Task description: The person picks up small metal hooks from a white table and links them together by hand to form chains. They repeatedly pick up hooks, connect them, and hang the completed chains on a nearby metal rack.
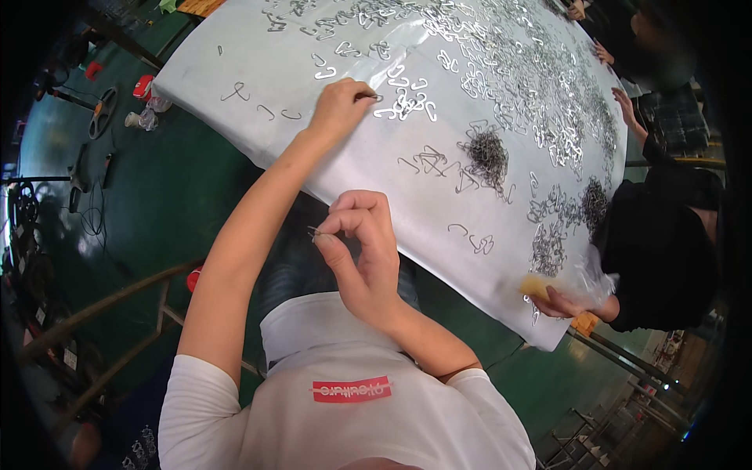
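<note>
My left hand (337, 110) is over the near left part of the white-covered table (352, 164), its fingers pinched on a shiny metal hook of which only a small end shows. Just right of it lies a loose cluster of silver C-shaped hooks (407, 106). Closer to my body, off the table's edge, my right hand (366, 251) pinches a small thin wire piece (313, 232) between thumb and forefinger. A few thin bent wires (267, 112) lie left of my left hand.
Many silver hooks (501, 39) spread over the far side. A dark heap of wire pieces (487, 153) sits mid-table. At right, a co-worker's hand (560, 301) holds a yellow item and clear plastic; other people's hands (624, 106) are at the far right edge.
</note>
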Demonstrator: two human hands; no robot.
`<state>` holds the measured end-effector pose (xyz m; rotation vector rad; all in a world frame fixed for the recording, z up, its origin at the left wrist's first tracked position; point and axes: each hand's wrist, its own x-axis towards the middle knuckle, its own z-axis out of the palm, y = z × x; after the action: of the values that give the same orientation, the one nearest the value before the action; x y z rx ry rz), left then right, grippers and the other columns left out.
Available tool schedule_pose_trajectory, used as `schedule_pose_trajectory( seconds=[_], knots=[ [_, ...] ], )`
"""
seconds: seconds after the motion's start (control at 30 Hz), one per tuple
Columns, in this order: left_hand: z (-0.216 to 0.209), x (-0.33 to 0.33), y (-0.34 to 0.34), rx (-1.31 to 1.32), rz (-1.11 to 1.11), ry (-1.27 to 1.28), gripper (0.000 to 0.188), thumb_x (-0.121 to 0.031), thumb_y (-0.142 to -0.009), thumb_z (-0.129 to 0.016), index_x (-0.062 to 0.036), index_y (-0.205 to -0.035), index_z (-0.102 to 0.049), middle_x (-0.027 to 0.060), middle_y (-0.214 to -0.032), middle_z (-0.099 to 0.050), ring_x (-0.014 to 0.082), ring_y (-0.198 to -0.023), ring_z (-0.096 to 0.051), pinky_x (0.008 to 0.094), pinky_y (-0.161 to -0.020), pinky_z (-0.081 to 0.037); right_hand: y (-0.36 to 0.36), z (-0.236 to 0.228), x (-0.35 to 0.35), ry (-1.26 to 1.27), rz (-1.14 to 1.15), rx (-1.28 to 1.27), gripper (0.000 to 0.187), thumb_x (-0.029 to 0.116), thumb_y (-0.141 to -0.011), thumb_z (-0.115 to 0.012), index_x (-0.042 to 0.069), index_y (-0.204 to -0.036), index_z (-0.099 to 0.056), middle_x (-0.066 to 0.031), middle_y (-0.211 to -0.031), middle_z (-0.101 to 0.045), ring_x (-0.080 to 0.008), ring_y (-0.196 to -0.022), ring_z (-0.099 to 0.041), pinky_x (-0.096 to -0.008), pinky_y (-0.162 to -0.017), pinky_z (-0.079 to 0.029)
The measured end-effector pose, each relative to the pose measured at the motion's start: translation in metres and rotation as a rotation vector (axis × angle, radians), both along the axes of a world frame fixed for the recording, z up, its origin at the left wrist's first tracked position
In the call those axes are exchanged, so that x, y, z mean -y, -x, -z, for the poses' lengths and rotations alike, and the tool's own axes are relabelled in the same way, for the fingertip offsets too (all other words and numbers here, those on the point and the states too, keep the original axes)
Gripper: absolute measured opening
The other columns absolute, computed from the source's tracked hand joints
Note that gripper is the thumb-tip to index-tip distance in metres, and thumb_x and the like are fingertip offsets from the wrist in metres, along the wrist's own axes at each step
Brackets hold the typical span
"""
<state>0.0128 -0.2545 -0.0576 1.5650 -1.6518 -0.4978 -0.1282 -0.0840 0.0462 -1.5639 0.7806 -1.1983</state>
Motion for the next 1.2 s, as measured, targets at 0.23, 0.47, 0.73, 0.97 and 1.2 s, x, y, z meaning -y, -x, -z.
schedule_pose_trajectory(
  seconds=[0.23,0.47,0.73,0.97,1.2],
  knots=[
    [-0.062,-0.089,-0.037,-0.377,-0.180,-0.221,0.018,-0.017,-0.086,-0.067,-0.0057,-0.099,-0.074,0.0075,-0.086,-0.070,0.0109,-0.080,-0.064,0.0244,-0.069,-0.048,0.002,0.005,0.003,0.078,0.072,-0.001,0.009,0.000,-0.084,-0.064,0.001,-0.092,-0.059,-0.0118,-0.102,-0.050,-0.0202,-0.084,-0.053,-0.0282,-0.067,-0.045],
    [-0.106,-0.170,-0.017,-0.674,-0.117,-0.035,0.019,-0.003,-0.090,-0.062,0.0005,-0.108,-0.069,0.0064,-0.092,-0.071,0.0097,-0.087,-0.065,0.0222,-0.077,-0.050,-0.003,0.004,0.003,0.080,0.142,-0.058,0.008,0.002,-0.084,-0.066,0.000,-0.090,-0.060,-0.0118,-0.100,-0.051,-0.0216,-0.087,-0.053,-0.0307,-0.075,-0.046],
    [-0.122,-0.198,0.001,-0.734,-0.128,0.092,0.011,0.004,-0.085,-0.065,0.0029,-0.096,-0.065,0.0115,-0.101,-0.070,0.0131,-0.093,-0.065,0.0258,-0.080,-0.052,-0.013,0.007,0.005,0.134,0.184,-0.108,0.010,0.001,-0.081,-0.067,0.001,-0.089,-0.061,-0.0126,-0.098,-0.052,-0.0244,-0.087,-0.054,-0.0322,-0.074,-0.046],
    [-0.130,-0.204,-0.007,-0.607,-0.110,0.154,0.013,0.007,-0.084,-0.065,0.0032,-0.096,-0.065,0.0121,-0.115,-0.061,0.0155,-0.101,-0.060,0.0269,-0.086,-0.050,-0.015,0.011,0.008,0.209,0.162,-0.133,0.016,0.002,-0.079,-0.070,0.002,-0.092,-0.061,-0.0126,-0.096,-0.054,-0.0248,-0.078,-0.057,-0.0325,-0.064,-0.046],
    [-0.131,-0.206,-0.021,-0.557,-0.119,0.292,0.013,0.008,-0.085,-0.063,0.0014,-0.096,-0.063,0.0126,-0.114,-0.060,0.0174,-0.106,-0.058,0.0268,-0.086,-0.048,0.093,0.041,0.096,0.102,0.388,-0.619,0.009,0.003,-0.083,-0.068,0.005,-0.092,-0.066,-0.0091,-0.089,-0.063,-0.0222,-0.073,-0.064,-0.0326,-0.066,-0.050]
  ],
)
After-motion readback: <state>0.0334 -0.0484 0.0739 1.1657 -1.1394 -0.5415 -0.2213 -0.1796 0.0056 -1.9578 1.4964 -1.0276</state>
